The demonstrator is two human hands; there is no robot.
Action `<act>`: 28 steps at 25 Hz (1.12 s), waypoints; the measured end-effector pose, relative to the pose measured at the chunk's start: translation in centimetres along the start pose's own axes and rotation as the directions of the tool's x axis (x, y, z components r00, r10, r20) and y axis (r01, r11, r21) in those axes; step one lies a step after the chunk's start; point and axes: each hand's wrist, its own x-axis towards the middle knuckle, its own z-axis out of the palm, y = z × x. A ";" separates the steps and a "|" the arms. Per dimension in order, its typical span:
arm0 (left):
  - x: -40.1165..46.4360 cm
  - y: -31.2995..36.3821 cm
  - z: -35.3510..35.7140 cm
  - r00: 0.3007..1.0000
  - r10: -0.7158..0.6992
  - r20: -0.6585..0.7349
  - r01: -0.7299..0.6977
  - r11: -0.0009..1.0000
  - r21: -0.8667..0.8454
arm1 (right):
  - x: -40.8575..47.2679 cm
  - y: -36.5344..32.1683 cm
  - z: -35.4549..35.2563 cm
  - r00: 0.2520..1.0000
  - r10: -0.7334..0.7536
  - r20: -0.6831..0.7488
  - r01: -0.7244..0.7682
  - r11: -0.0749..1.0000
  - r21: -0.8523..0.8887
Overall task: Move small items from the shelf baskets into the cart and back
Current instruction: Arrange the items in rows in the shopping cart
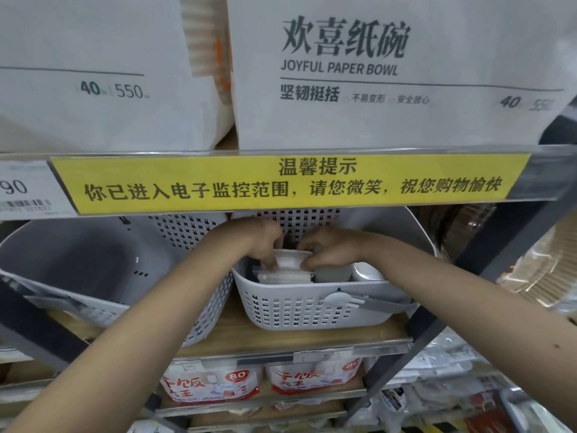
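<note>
here both hands are deep in the white basket (299, 307) on the wooden shelf (237, 326), under the yellow notice strip (290, 182). the left hand (265, 242) and the right hand (331, 248) close on the same thing from opposite sides: a small stack of white round lids or bowls (290, 260), i cannot tell which. each grip is narrow, w/ fingers curled round the rim of the stack, left one on its left edge, right one on its right edge.

the stack sits in the left half of the basket, at about rim height, flat, its axis going up-down. so it lies just between the two grips, none is really nearer. more white pieces are under it, and a grey item (332, 271) is touching close on its right, beside a white container (368, 271).

i think the next move must be straight up and toward the person, bc the shelf edge above is low. the cart is not in view. another grey basket (78, 260) stands tilted at the left.
</note>
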 end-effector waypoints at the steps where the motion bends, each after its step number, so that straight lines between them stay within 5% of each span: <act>1: 0.1 0.0 0.1 1.000 -0.006 0.006 0.006 1.000 0.007 | 0.1 0.0 0.0 1.000 -0.011 0.004 0.011 1.000 -0.021; 17: 1.5 0.4 0.8 0.998 -0.055 0.043 0.051 0.995 0.091 | 1.4 0.0 1.1 0.999 -0.044 -0.013 0.041 0.975 -0.219; 28: 0.7 0.0 1.2 0.999 0.010 -0.038 -0.005 0.991 0.134 | 0.4 -0.3 0.4 0.999 -0.008 -0.054 0.000 0.990 -0.142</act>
